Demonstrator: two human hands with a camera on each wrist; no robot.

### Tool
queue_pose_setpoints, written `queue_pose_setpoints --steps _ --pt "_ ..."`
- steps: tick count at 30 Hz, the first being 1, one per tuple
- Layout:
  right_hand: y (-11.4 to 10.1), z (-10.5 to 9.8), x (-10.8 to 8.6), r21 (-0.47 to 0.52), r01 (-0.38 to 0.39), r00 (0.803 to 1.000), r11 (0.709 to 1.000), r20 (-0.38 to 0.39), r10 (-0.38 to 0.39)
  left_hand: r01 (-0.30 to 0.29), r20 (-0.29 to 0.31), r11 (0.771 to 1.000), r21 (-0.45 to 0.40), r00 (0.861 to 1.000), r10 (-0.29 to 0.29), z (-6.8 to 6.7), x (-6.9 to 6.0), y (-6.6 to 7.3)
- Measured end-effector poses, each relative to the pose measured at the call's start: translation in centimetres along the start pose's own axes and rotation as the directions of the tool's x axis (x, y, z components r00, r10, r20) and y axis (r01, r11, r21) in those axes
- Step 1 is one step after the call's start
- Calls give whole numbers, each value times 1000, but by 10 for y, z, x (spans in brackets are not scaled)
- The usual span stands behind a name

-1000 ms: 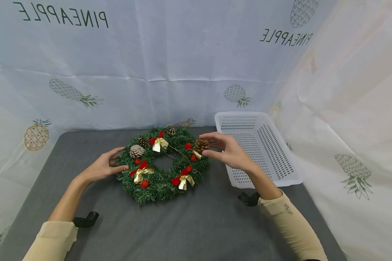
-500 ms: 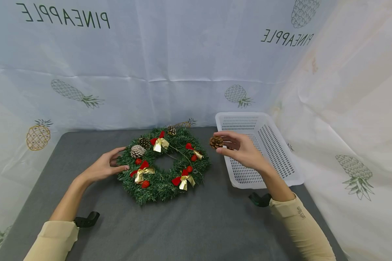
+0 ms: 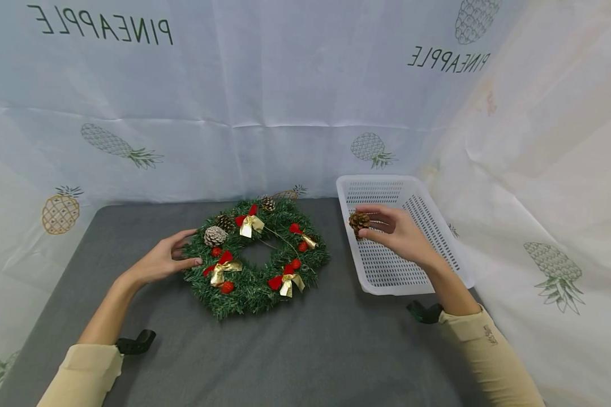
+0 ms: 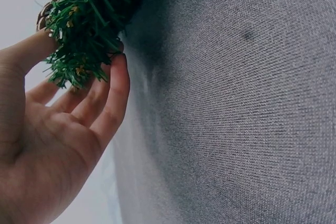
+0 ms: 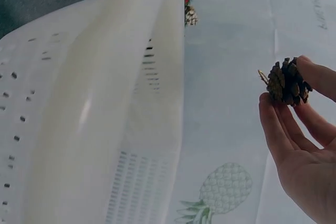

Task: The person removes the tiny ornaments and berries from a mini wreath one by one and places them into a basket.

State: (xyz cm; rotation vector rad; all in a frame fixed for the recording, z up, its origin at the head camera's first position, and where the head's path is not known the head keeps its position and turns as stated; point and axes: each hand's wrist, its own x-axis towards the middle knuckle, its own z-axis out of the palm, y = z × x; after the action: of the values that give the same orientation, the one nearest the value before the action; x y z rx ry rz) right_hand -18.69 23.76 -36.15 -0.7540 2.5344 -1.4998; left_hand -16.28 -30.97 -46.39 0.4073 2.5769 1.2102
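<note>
A green wreath (image 3: 252, 302) lies on the dark grey table in the head view, decorated with red-and-gold bows, red berries, a whitish pine cone (image 3: 215, 236) and darker ones. My left hand (image 3: 163, 260) grips its left edge, thumb on top; in the left wrist view the fingers (image 4: 118, 85) curl under the green sprigs (image 4: 86, 35). Over the left side of a white plastic basket (image 3: 392, 274), my right hand (image 3: 402, 234) pinches a brown pine cone (image 3: 358, 220) between thumb and fingers. The right wrist view shows that pine cone (image 5: 287, 83) with a small gold loop.
The slotted basket stands at the table's back right, against the side curtain. A pale curtain with pineapple prints (image 3: 368, 147) hangs behind and beside the table. Grey tabletop (image 3: 285, 362) stretches in front of the wreath and basket.
My right hand has carried the pine cone rightward from the wreath's right side to over the basket. The left hand stays at the wreath's left edge.
</note>
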Motion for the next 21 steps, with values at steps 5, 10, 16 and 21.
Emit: queue_pose_setpoints --steps 5,10,16,21 --pt "7 -7 -4 -40 -21 1000 999 -7 21 -3 -3 1000 3 1000 3 0 0 0" --pt "13 -15 -7 -61 -65 998 996 -10 64 -1 -2 1000 -4 1000 1 0 0 0" --pt "19 -23 -8 -89 -110 994 990 -7 110 -2 3 1000 -9 1000 2 0 1 -1" --pt "27 -29 -9 -119 -128 991 985 12 131 -3 4 1000 -10 1000 3 0 1 -1"
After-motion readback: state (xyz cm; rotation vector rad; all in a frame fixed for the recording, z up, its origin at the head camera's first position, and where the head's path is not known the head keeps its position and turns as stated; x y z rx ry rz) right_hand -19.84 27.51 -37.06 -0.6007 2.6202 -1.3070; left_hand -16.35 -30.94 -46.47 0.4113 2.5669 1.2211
